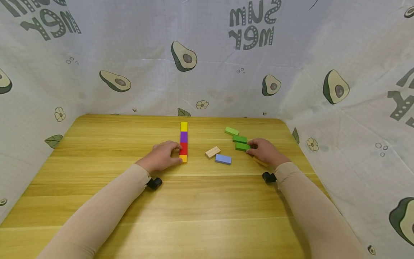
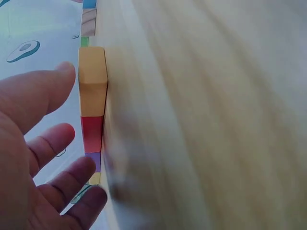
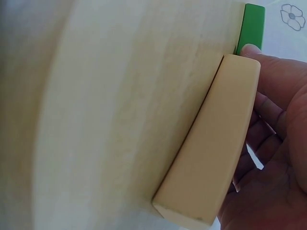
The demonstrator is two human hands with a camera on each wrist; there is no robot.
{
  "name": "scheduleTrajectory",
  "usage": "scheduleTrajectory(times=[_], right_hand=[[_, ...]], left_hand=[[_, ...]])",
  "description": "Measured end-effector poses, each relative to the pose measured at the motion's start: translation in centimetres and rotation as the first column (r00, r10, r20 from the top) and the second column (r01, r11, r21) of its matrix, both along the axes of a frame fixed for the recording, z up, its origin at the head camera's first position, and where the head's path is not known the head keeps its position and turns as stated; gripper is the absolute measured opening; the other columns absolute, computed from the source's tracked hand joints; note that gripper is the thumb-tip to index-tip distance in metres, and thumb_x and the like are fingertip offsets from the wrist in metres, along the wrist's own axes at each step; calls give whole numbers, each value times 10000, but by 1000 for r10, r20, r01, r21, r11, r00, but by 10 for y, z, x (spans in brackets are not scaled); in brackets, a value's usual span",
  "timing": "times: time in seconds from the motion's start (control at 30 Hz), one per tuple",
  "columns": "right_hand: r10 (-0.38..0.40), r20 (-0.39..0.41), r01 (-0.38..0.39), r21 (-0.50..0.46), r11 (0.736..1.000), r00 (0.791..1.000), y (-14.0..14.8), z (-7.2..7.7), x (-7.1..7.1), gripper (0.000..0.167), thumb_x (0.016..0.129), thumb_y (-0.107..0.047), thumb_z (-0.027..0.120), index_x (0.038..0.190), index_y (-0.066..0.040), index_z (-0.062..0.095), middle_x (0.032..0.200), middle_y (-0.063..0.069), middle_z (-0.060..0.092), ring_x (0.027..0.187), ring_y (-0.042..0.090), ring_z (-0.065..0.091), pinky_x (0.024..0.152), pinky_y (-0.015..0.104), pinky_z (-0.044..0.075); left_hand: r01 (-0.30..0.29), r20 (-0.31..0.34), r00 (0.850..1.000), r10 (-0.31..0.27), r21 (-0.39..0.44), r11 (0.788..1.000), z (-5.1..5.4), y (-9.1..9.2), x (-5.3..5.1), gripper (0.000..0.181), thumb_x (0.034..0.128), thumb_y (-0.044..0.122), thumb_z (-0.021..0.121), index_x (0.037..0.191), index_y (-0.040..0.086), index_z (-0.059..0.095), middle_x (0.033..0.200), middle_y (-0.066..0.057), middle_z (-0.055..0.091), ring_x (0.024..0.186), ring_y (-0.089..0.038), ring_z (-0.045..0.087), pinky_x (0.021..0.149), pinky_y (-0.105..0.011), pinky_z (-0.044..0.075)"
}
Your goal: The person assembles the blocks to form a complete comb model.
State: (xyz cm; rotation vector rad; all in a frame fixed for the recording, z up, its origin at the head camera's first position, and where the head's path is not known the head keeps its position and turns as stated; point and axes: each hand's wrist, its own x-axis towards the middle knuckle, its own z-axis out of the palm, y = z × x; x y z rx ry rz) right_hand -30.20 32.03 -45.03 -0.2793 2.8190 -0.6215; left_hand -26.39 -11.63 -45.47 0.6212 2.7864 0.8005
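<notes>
**Nearer green block [image 1: 241, 146] at the right fingertips, lying crosswise to the row of blocks [image 1: 184, 142]**

The wooden table [image 1: 200, 223] carries everything, most of it toward the far edge.

The right hand [image 1: 266, 151] comes in from the right edge and is much the closer of the two to the nearer green block. Its thumb and forefinger are set narrow about the block's right end; whether they actually pinch it, I cannot tell. The left hand [image 1: 161, 155] stands on the left-edge side of the row, thumb and fingers spread wide and holding nothing.

The row runs from near the far edge toward the near edge: yellow block [image 1: 184, 126], purple block [image 1: 184, 136], red block [image 1: 183, 148], orange block [image 1: 183, 159]. The nearer green block points leftward from the fingers, its long axis roughly parallel to the far edge. Joining the row's line would, I judge, call for about a quarter turn as well as a leftward carry.

Between them, a plain wooden block [image 1: 212, 152] and a blue block [image 1: 223, 159] lie toward the near-edge side; a light-orange block [image 1: 260, 162] slants beside the right thumb.
</notes>
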Motion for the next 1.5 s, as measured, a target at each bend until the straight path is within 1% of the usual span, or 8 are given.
scheduleTrajectory(times=[0.13, 0.4, 0.63, 0.9, 1.0, 1.27, 1.4, 1.5], right_hand=[[-3, 3, 3, 0, 1000, 1000, -1, 1, 0, 505, 1070, -252, 635, 1470, 45, 558, 1401, 269, 627, 1230, 393, 623, 1082, 573, 498], [-9, 5, 9, -3, 1000, 1000, 0, -1, -2, 501, 1067, -250, 640, 1465, 45, 563, 1367, 254, 646, 1175, 358, 636, 1067, 557, 507], [-3, 0, 3, 0, 1000, 1000, 0, -1, -2, 502, 1066, -250, 640, 1465, 45, 563, 1380, 261, 637, 1186, 368, 630, 1066, 565, 503], [-8, 5, 8, -2, 1000, 1000, -1, 0, -2, 497, 1068, -243, 637, 1468, 42, 563, 1395, 261, 630, 1201, 370, 624, 1076, 563, 499], [-7, 0, 7, 10, 1000, 1000, -1, -1, -2, 481, 1065, -237, 637, 1456, 36, 577, 1391, 254, 634, 1213, 371, 619, 1083, 566, 496], [33, -31, -32, 42, 999, 999, 2, 6, 3, 443, 1043, -257, 657, 1382, 28, 638, 1279, 227, 688, 1135, 358, 647, 1013, 556, 525], [33, -62, -31, 27, 999, 998, 1, 16, 11, 444, 1029, -262, 668, 1360, 32, 652, 1246, 225, 703, 1114, 358, 660, 986, 548, 541], [60, -60, -60, 10, 998, 996, -11, 26, 20, 439, 1021, -253, 678, 1347, 40, 651, 1235, 217, 697, 1107, 347, 649, 986, 541, 537]], left_hand=[[-1, 21, 1000, 1, -1, 1000, 1, -2, -2, 566, 979, 389, 745, 1468, 163, 572, 1590, -77, 523, 1542, -341, 407, 1233, -604, 261], [16, 55, 998, -14, -33, 999, 2, -4, -6, 637, 999, 410, 714, 1560, 195, 502, 1661, -134, 428, 1566, -366, 363, 1241, -675, 239], [12, 76, 997, -8, -51, 999, 3, -5, -11, 663, 1004, 444, 693, 1588, 219, 474, 1694, -182, 352, 1580, -412, 313, 1233, -706, 221], [15, 83, 996, -10, -63, 998, 3, -6, -14, 670, 995, 461, 698, 1582, 224, 481, 1694, -173, 356, 1583, -406, 308, 1228, -703, 230], [25, 112, 994, -22, -30, 999, 0, -8, -17, 687, 997, 469, 692, 1599, 242, 452, 1700, -160, 348, 1596, -414, 276, 1261, -690, 186], [48, 203, 978, -55, 40, 998, -4, -12, -21, 710, 1014, 466, 666, 1634, 257, 390, 1758, -177, 194, 1643, -436, 22, 1266, -727, -44], [52, 205, 977, -59, 36, 998, -4, -12, -20, 718, 1015, 462, 666, 1640, 260, 377, 1762, -177, 174, 1641, -446, -3, 1261, -729, -64], [51, 203, 978, -57, 34, 998, -3, -13, -20, 722, 1014, 456, 669, 1642, 257, 373, 1762, -180, 173, 1638, -455, -6, 1259, -732, -68]])
